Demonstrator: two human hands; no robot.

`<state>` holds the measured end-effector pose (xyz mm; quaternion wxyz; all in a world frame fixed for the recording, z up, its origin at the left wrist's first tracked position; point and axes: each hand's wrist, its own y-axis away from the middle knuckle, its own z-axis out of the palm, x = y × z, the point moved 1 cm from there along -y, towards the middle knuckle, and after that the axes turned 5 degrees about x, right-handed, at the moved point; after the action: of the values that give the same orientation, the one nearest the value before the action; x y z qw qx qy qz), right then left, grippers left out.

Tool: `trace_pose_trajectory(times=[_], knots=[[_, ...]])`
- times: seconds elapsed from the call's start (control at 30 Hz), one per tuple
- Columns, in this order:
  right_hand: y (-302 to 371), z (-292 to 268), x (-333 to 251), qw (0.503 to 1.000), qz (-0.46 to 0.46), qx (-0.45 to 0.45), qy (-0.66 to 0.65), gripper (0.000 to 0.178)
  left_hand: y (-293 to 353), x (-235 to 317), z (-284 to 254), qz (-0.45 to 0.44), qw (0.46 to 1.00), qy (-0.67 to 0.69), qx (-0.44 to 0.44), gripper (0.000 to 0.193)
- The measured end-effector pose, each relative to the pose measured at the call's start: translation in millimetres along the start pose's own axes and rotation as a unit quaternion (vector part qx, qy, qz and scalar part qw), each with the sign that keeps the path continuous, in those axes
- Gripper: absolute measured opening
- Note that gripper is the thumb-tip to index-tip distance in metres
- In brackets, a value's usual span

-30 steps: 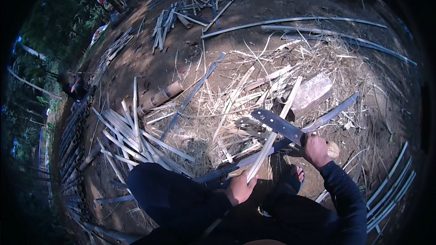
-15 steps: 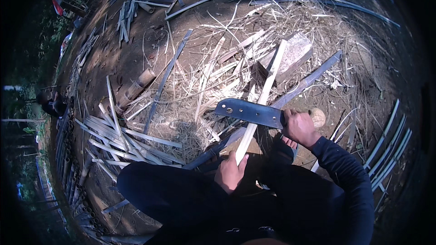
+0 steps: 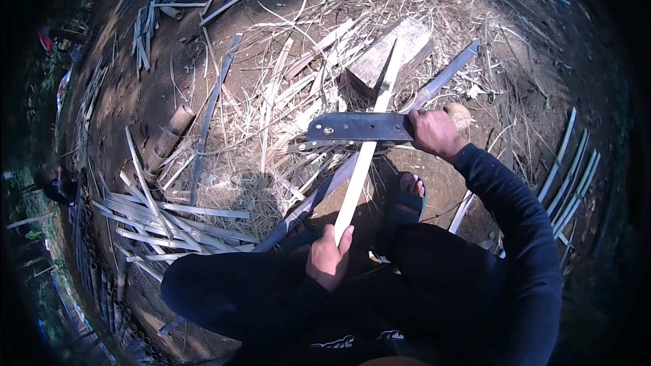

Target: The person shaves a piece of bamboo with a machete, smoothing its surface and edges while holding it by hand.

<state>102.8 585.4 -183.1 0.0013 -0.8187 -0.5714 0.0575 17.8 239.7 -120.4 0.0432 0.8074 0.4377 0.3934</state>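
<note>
A pale bamboo strip (image 3: 355,186) slants up and away from my left hand (image 3: 329,257), which is closed round its near end. The strip's far end lies on a squared wooden block (image 3: 407,38). My right hand (image 3: 436,133) is closed on the handle of a machete (image 3: 359,127), a broad dark blade with several holes near its tip. The blade crosses the middle of the strip and touches it; the handle is mostly hidden in my fist. A long dark bamboo slat (image 3: 308,203) passes beneath the strip.
Split bamboo strips (image 3: 180,220) are piled at the left, by a short bamboo tube (image 3: 169,139). Shavings (image 3: 237,163) litter the ground. More strips (image 3: 573,176) lie at the right. A round pale object (image 3: 458,115) sits behind my right hand. My sandalled foot (image 3: 409,193) is close below the blade.
The machete has slid along the strip toward its far end, and its blade is more level. The whole view has shifted, showing more of my foot. Both hands keep their hold.
</note>
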Motion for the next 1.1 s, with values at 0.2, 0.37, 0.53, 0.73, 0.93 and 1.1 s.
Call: trace_pose_trajectory(times=[0.2, 0.37, 0.53, 0.73, 0.93, 1.1], knots=[[-28, -9, 49, 0.988, 0.153, -0.023, 0.013, 0.020, -2, 12, -4, -0.003, 1.000, -0.011, 0.017, 0.042], [-13, 4, 26, 1.000, 0.000, 0.001, -0.008, 0.021, 0, 1, -8, -0.005, 1.000, 0.021, 0.009, 0.042], [-44, -21, 60, 0.980, 0.192, -0.035, 0.035, 0.027, -13, 12, 2, 0.023, 0.995, -0.054, 0.076, 0.036], [-37, 1, 62, 0.995, 0.094, -0.014, 0.020, 0.023, 0, -6, 4, 0.008, 0.999, 0.009, 0.043, 0.036], [-48, -9, 48, 0.996, 0.065, -0.039, 0.046, 0.021, -10, 0, 4, -0.001, 0.997, -0.038, 0.059, 0.040], [-57, -20, 96, 0.976, 0.215, 0.004, 0.041, 0.023, -2, 18, -9, -0.003, 1.000, -0.003, 0.020, 0.042]])
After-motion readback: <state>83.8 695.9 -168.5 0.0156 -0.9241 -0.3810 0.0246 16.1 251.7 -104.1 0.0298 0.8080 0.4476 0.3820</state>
